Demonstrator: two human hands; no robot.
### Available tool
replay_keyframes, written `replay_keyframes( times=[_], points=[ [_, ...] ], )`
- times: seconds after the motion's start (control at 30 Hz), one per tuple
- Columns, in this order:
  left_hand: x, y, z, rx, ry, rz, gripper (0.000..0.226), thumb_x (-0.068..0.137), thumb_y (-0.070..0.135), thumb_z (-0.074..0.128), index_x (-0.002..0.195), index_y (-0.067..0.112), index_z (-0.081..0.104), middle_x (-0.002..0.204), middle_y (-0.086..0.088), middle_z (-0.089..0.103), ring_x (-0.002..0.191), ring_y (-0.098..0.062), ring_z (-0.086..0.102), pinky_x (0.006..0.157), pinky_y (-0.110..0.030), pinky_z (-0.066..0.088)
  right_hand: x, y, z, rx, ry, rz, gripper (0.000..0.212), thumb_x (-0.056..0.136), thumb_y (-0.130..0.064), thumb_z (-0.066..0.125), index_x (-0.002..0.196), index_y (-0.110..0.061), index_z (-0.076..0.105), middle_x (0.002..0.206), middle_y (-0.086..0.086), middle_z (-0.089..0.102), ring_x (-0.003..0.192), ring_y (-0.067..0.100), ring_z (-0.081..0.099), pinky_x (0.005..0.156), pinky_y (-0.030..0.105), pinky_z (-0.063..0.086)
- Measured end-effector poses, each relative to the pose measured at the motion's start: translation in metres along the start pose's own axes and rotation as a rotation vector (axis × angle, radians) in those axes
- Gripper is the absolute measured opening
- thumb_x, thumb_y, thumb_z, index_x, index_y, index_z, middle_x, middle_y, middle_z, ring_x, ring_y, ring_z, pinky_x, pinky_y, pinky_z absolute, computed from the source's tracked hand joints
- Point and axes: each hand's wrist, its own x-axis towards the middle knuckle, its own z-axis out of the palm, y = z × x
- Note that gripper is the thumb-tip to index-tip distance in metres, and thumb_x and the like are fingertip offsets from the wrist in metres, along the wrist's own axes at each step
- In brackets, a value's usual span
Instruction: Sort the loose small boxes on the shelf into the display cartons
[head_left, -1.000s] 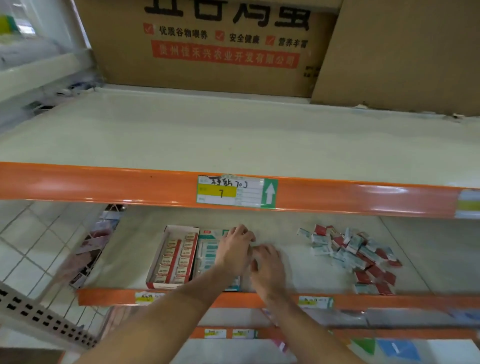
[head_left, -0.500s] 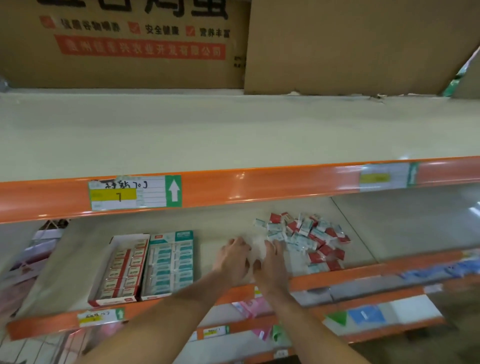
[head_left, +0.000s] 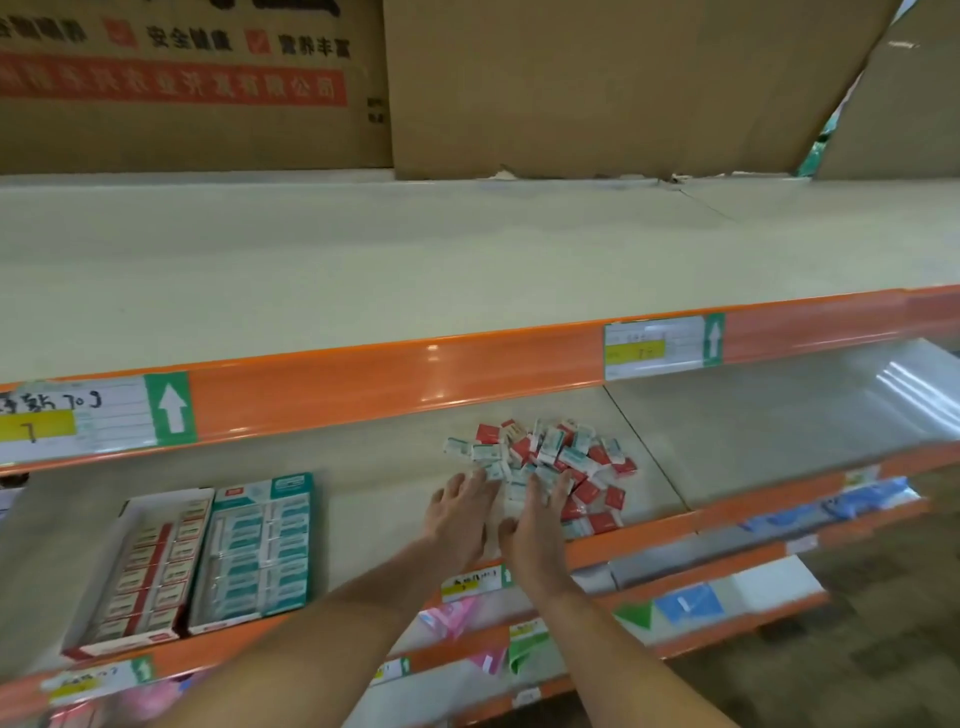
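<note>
Your left hand (head_left: 460, 512) and right hand (head_left: 537, 514) lie flat, fingers extended, holding nothing, at the near edge of the heap of loose red and teal small boxes (head_left: 550, 465) on the beige shelf (head_left: 374, 478), so the pick-up step appears in hand, and next you likely must pinch boxes and match them to the red carton (head_left: 137, 569) or teal carton (head_left: 260, 548) at left.

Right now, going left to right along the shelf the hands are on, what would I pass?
Red carton → teal carton → left hand → right hand → the far side of the loose box pile.

Box printing (head_left: 545, 457) too small to read.
</note>
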Motion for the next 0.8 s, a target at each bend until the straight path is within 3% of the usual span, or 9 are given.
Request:
replay_keyframes(
  times=[0.07, 0.13, 0.27, 0.37, 0.53, 0.7, 0.8],
  points=[
    [0.000, 0.002, 0.001, -0.007, 0.027, -0.014, 0.058, 0.096, 0.024, 0.046, 0.151, 0.026, 0.027, 0.159, 0.003, 0.019, 0.145, -0.025, 0.018, 0.117, -0.037, 0.021, 0.003, 0.003, -0.002, 0.034, -0.006, 0.013, 0.079, 0.087, 0.008, 0.057, 0.151, -0.023, 0.022, 0.164, 0.008, -0.012, 0.144, 0.033, 0.032, 0.085, 0.013, 0.044],
    [-0.002, 0.001, 0.006, -0.014, 0.085, -0.008, 0.055, 0.094, 0.025, 0.048, 0.147, 0.026, 0.034, 0.153, 0.004, 0.032, 0.141, -0.022, 0.026, 0.114, -0.034, 0.024, 0.005, 0.008, -0.002, 0.060, 0.034, -0.003, 0.075, 0.085, 0.008, 0.057, 0.145, -0.023, 0.025, 0.162, 0.007, 0.005, 0.132, 0.032, 0.048, 0.082, 0.020, 0.054],
    [-0.014, -0.006, 0.017, -0.090, 0.196, -0.031, 0.049, 0.091, 0.026, 0.051, 0.140, 0.026, 0.043, 0.130, 0.004, 0.051, 0.123, -0.021, 0.045, 0.105, -0.032, 0.034, -0.003, 0.006, 0.001, -0.015, 0.124, -0.025, 0.067, 0.091, 0.000, 0.057, 0.148, -0.015, 0.027, 0.153, 0.008, 0.024, 0.119, 0.026, 0.056, 0.083, 0.027, 0.055],
    [-0.022, -0.011, 0.017, -0.116, 0.223, -0.105, 0.047, 0.092, 0.031, 0.052, 0.138, 0.026, 0.044, 0.123, 0.003, 0.052, 0.113, -0.020, 0.049, 0.099, -0.031, 0.038, -0.006, 0.001, 0.002, -0.082, 0.119, -0.034, 0.054, 0.097, -0.010, 0.055, 0.147, -0.017, 0.035, 0.149, 0.007, 0.028, 0.109, 0.023, 0.062, 0.073, 0.021, 0.051],
    [-0.029, -0.023, 0.021, -0.188, 0.173, -0.246, 0.034, 0.093, 0.040, 0.050, 0.125, 0.026, 0.053, 0.118, 0.002, 0.056, 0.108, -0.021, 0.052, 0.091, -0.033, 0.042, -0.010, -0.002, 0.001, -0.018, 0.175, -0.048, 0.029, 0.095, -0.018, 0.062, 0.122, -0.013, 0.053, 0.129, 0.007, 0.043, 0.093, 0.019, 0.063, 0.061, 0.009, 0.038],
    [-0.036, -0.029, 0.022, -0.465, 0.255, -0.315, 0.030, 0.089, 0.026, 0.064, 0.119, 0.021, 0.061, 0.113, 0.003, 0.051, 0.094, -0.015, 0.056, 0.086, -0.024, 0.047, -0.021, -0.013, 0.017, 0.092, 0.193, -0.235, 0.026, 0.093, -0.018, 0.066, 0.116, -0.020, 0.054, 0.111, -0.006, 0.046, 0.090, 0.012, 0.059, 0.074, 0.018, 0.053],
    [-0.042, -0.037, 0.021, -0.541, 0.293, -0.352, 0.029, 0.092, 0.018, 0.061, 0.121, 0.013, 0.060, 0.116, 0.002, 0.047, 0.092, -0.012, 0.053, 0.085, -0.018, 0.042, -0.023, -0.024, 0.028, 0.170, 0.087, -0.214, 0.026, 0.092, -0.015, 0.066, 0.115, -0.021, 0.055, 0.113, -0.008, 0.051, 0.100, 0.007, 0.058, 0.080, 0.006, 0.046]
  ],
)
